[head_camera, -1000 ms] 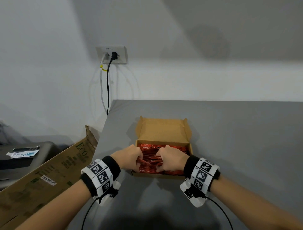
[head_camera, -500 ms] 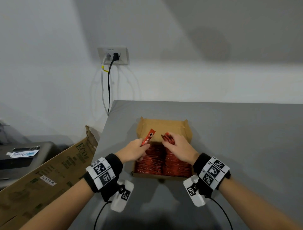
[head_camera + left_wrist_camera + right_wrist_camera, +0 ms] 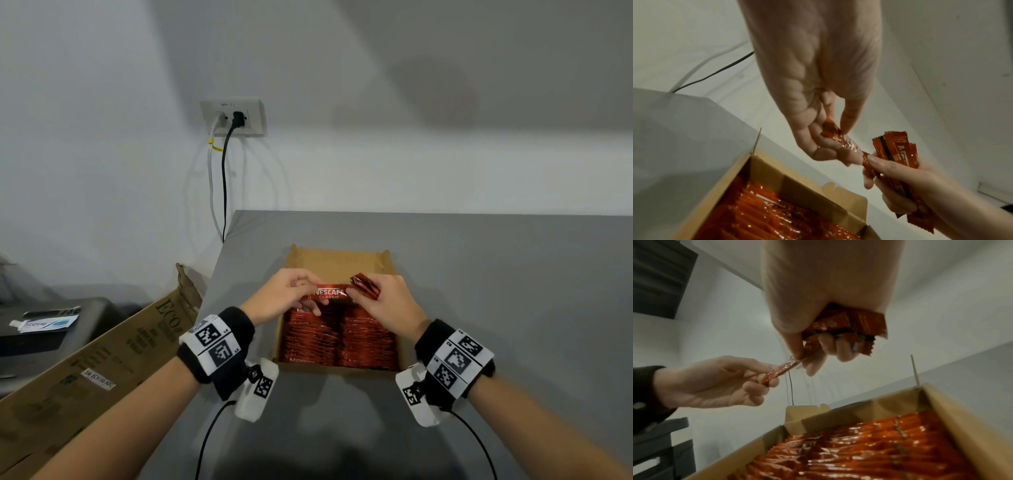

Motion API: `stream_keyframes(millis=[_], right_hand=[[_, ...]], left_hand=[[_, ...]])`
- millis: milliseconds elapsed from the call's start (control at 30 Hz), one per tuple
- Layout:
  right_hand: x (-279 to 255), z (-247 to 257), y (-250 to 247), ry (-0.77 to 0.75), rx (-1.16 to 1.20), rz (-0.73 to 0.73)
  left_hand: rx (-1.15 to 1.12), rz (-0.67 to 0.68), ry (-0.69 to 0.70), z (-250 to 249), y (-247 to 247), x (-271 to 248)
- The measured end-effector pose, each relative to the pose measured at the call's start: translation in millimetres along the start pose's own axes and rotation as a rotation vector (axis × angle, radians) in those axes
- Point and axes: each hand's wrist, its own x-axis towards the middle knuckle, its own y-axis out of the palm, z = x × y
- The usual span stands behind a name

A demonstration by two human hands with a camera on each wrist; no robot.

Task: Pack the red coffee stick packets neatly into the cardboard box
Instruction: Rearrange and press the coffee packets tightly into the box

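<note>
Head view: open cardboard box (image 3: 337, 263) on a grey table (image 3: 496, 281), lid flap folded back toward the wall, interior filled with two side-by-side rows of red coffee stick packets (image 3: 339, 342). Above the far half of the box, a single packet (image 3: 330, 294) held level, label up, reading "NESCAFE CLASSIC". Left hand (image 3: 284, 296) pinching its left end between thumb and fingers; right hand (image 3: 387, 303) pinching its right end between thumb and forefinger, remaining fingers curled round a small bundle of packets (image 3: 366, 286) fanned upward from the fist.

Left wrist view: left hand (image 3: 818, 97) from below, fingertips closed on the single packet (image 3: 838, 139); right hand (image 3: 906, 183) opposite, bundle (image 3: 898, 151) upright in its grasp; box (image 3: 725, 178) and packed rows (image 3: 760, 216) beneath.

Right wrist view: right hand (image 3: 818, 296) closed round the bundle (image 3: 855, 324), thumb and forefinger nipping one end of the single packet (image 3: 781, 371); left hand (image 3: 715, 382) gripping the other end; box wall (image 3: 953, 418) and glossy rows (image 3: 869, 451) below.

Surroundings, head view: wall socket (image 3: 233, 117) with one white and one black cable plugged in; large brown carton (image 3: 85, 363) leaning beside the table's left edge; marker-patterned bands (image 3: 214, 339) on both wrists.
</note>
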Motion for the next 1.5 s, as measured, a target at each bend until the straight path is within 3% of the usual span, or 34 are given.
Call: stream_keyframes(millis=[200, 400, 667, 800, 1200, 1400, 1500], right_hand=[[-12.5, -9.1, -10.7, -0.047, -0.131, 0.147], [-32.1, -16.5, -22.8, 0.057, -0.211, 0.471], [-47.4, -27.7, -38.8, 0.179, -0.1, 0.365], [-54.1, -25.5, -25.5, 0.15, -0.234, 0.424], [-38.8, 0.6, -9.0, 0.034, -0.662, 0.584], [-28.7, -9.1, -24.1, 0.121, -0.447, 0.66], [-28.4, -17.4, -37.3, 0.16, -0.307, 0.569]], left_hand=[[0.046, 0.018, -0.026, 12.9, 11.1, -4.8], [0.411, 0.091, 0.087, 29.0, 37.8, -6.7], [0.813, 0.203, 0.127, 36.6, 58.9, 0.2], [0.951, 0.221, 0.139, 34.9, 63.2, 5.1], [0.803, 0.219, 0.118, 28.4, 57.2, 8.6], [0.811, 0.242, 0.131, 23.7, 49.9, 10.6], [0.779, 0.231, 0.131, 28.7, 50.8, 10.0]])
